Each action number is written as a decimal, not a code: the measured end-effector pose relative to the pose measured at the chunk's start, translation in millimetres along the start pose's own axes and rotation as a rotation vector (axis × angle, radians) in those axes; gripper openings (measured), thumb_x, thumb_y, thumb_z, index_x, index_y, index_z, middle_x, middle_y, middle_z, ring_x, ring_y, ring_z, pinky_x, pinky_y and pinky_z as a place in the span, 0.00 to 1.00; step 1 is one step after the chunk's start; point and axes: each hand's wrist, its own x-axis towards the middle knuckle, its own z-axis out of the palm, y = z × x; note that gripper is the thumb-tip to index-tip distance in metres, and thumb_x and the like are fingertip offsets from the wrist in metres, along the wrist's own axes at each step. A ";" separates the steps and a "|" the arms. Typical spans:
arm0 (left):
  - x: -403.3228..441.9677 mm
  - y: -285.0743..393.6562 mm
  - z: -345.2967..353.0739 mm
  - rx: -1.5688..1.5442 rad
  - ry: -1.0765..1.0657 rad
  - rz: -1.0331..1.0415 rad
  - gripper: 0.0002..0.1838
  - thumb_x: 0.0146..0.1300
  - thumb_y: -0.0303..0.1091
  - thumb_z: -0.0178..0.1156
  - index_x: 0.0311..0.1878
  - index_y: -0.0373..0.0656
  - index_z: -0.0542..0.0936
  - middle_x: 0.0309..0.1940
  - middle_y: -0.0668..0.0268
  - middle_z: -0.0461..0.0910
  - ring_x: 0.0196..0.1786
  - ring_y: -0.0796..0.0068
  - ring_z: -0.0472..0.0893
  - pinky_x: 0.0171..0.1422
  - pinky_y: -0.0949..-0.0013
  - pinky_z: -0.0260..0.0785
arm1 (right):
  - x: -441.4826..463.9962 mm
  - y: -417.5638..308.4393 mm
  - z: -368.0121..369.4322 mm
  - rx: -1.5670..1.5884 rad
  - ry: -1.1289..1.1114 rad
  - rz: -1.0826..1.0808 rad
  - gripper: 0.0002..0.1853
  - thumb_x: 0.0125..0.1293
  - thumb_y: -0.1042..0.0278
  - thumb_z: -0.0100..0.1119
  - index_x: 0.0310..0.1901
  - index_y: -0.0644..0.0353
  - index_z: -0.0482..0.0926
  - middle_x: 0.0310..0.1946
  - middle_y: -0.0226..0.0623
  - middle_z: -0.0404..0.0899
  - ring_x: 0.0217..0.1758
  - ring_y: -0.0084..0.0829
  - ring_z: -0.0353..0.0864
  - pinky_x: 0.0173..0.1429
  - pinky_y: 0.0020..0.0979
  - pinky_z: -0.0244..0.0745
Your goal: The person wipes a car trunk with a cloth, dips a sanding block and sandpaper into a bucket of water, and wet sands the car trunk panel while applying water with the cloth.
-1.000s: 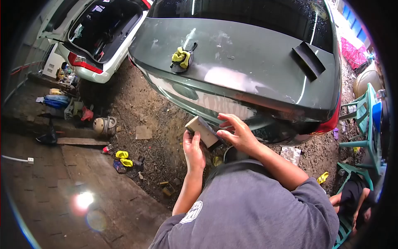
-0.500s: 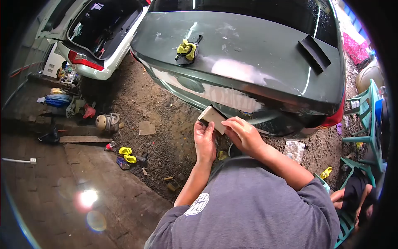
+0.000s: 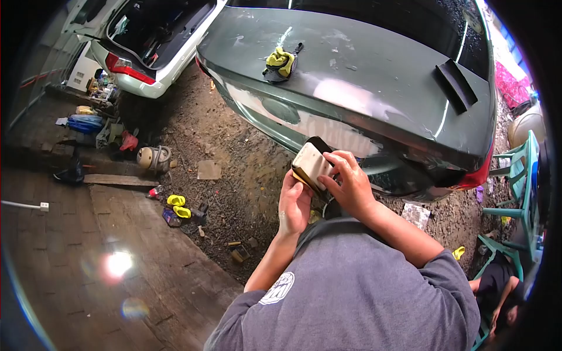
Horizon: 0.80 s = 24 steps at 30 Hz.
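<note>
A cream-coloured sanding block [image 3: 309, 162] with a dark sheet, apparently sandpaper, along its edges is held up in front of my chest. My left hand [image 3: 295, 206] grips it from below and the left, and a yellowish strip shows by its fingers. Bent over the block's right side, my right hand [image 3: 353, 186] presses fingers and thumb against it. Behind the hands is the rear of a dark green car [image 3: 386, 82], with pale filler patches [image 3: 339, 137] below the trunk edge.
A yellow-and-grey glove bundle [image 3: 280, 63] and a black angled strip [image 3: 455, 86] lie on the trunk lid. A white car [image 3: 140, 86] with its tailgate up stands at left. Yellow clogs [image 3: 178, 206] lie on the ground. Green chairs [image 3: 518, 181] and a seated person [image 3: 497, 286] are at right.
The sanding block has turned, so more of its pale face and the dark sheet's edge show. My right hand has shifted further over it. The whole view has swung slightly left.
</note>
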 end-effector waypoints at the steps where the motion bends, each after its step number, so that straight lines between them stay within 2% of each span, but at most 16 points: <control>1: -2.9 2.7 -3.0 0.027 -0.009 -0.012 0.27 0.77 0.34 0.52 0.75 0.36 0.69 0.66 0.59 0.78 0.69 0.66 0.78 0.78 0.58 0.68 | 0.5 -0.3 -0.3 0.001 0.004 -0.019 0.28 0.64 0.66 0.76 0.65 0.53 0.77 0.56 0.43 0.79 0.52 0.47 0.86 0.50 0.42 0.86; 3: -4.7 6.8 -3.0 0.078 -0.032 -0.035 0.29 0.75 0.35 0.52 0.76 0.34 0.69 0.68 0.58 0.78 0.69 0.65 0.79 0.78 0.59 0.68 | -0.1 -1.2 -1.4 0.016 -0.018 -0.026 0.29 0.65 0.66 0.76 0.66 0.53 0.77 0.57 0.44 0.79 0.51 0.47 0.86 0.50 0.41 0.87; 4: -5.1 8.2 -7.4 0.059 -0.107 -0.023 0.28 0.76 0.31 0.51 0.77 0.32 0.70 0.69 0.57 0.78 0.71 0.65 0.78 0.79 0.60 0.68 | -1.0 -2.3 -2.3 0.021 -0.028 -0.030 0.29 0.65 0.66 0.75 0.66 0.53 0.76 0.58 0.44 0.79 0.51 0.47 0.86 0.49 0.41 0.87; 7: -9.2 10.6 -2.1 0.189 -0.033 -0.062 0.25 0.77 0.25 0.51 0.76 0.32 0.71 0.68 0.58 0.79 0.70 0.68 0.78 0.78 0.62 0.68 | -3.6 -1.8 -3.9 0.049 -0.063 -0.017 0.28 0.66 0.67 0.75 0.66 0.54 0.76 0.57 0.45 0.79 0.51 0.46 0.87 0.48 0.40 0.87; 8: -9.3 8.1 -6.9 0.242 -0.042 -0.050 0.24 0.79 0.22 0.54 0.76 0.32 0.72 0.68 0.60 0.80 0.69 0.72 0.78 0.76 0.66 0.69 | -3.8 0.0 -3.8 0.049 -0.053 -0.043 0.29 0.65 0.68 0.75 0.67 0.54 0.76 0.57 0.46 0.79 0.47 0.45 0.87 0.47 0.40 0.87; 11: -9.9 0.5 -6.3 0.378 0.051 -0.029 0.24 0.80 0.26 0.59 0.75 0.32 0.73 0.67 0.62 0.81 0.67 0.74 0.79 0.73 0.68 0.70 | -7.0 2.8 -3.2 0.066 -0.061 -0.062 0.30 0.65 0.73 0.75 0.69 0.57 0.76 0.58 0.43 0.78 0.40 0.33 0.85 0.44 0.36 0.84; 12: -8.6 -3.7 -4.3 0.406 0.071 0.016 0.24 0.80 0.29 0.62 0.74 0.32 0.74 0.64 0.63 0.82 0.65 0.77 0.79 0.72 0.70 0.70 | -6.5 -0.1 -4.7 0.062 -0.065 -0.053 0.30 0.65 0.70 0.74 0.68 0.55 0.76 0.56 0.45 0.79 0.41 0.42 0.88 0.46 0.41 0.87; 15: -6.9 -4.2 4.1 0.545 0.064 0.081 0.22 0.81 0.30 0.62 0.73 0.33 0.76 0.61 0.64 0.84 0.64 0.78 0.79 0.70 0.71 0.70 | -9.1 -1.8 -7.9 0.054 -0.102 -0.046 0.29 0.67 0.75 0.72 0.70 0.57 0.76 0.57 0.45 0.78 0.41 0.35 0.86 0.46 0.37 0.84; 16: -6.3 -0.4 13.1 0.700 0.095 0.115 0.20 0.82 0.32 0.60 0.71 0.34 0.78 0.57 0.65 0.86 0.59 0.80 0.80 0.67 0.71 0.72 | -8.8 -1.2 -7.9 0.037 -0.084 -0.068 0.28 0.68 0.75 0.71 0.69 0.57 0.77 0.56 0.45 0.79 0.42 0.35 0.86 0.46 0.37 0.84; 18: -4.2 -1.7 9.5 0.750 0.137 0.095 0.18 0.83 0.33 0.58 0.69 0.34 0.79 0.55 0.67 0.86 0.57 0.80 0.80 0.65 0.71 0.73 | -7.4 0.6 -8.6 0.002 -0.049 -0.114 0.24 0.70 0.75 0.69 0.67 0.57 0.80 0.54 0.45 0.80 0.44 0.36 0.86 0.47 0.38 0.84; 19: -2.7 -2.8 5.7 0.775 0.159 0.086 0.18 0.83 0.34 0.58 0.68 0.35 0.79 0.54 0.67 0.86 0.56 0.80 0.80 0.64 0.71 0.73 | -7.6 1.2 -9.9 0.021 -0.053 -0.116 0.22 0.70 0.76 0.68 0.65 0.58 0.81 0.53 0.45 0.80 0.45 0.40 0.86 0.48 0.39 0.84; 21: 3.9 -3.5 -0.9 0.694 0.192 0.106 0.16 0.83 0.34 0.56 0.65 0.35 0.80 0.52 0.68 0.85 0.53 0.81 0.80 0.62 0.70 0.74 | -5.6 2.8 -14.0 0.058 -0.060 -0.124 0.18 0.70 0.77 0.67 0.61 0.59 0.83 0.52 0.45 0.81 0.46 0.47 0.87 0.49 0.41 0.85; 24: 9.5 -1.6 -16.9 0.538 0.166 0.093 0.17 0.82 0.34 0.56 0.66 0.34 0.79 0.53 0.69 0.85 0.55 0.82 0.79 0.65 0.72 0.71 | -2.1 0.0 -25.0 0.168 0.029 0.019 0.15 0.73 0.74 0.66 0.60 0.60 0.83 0.50 0.43 0.82 0.46 0.39 0.86 0.51 0.35 0.84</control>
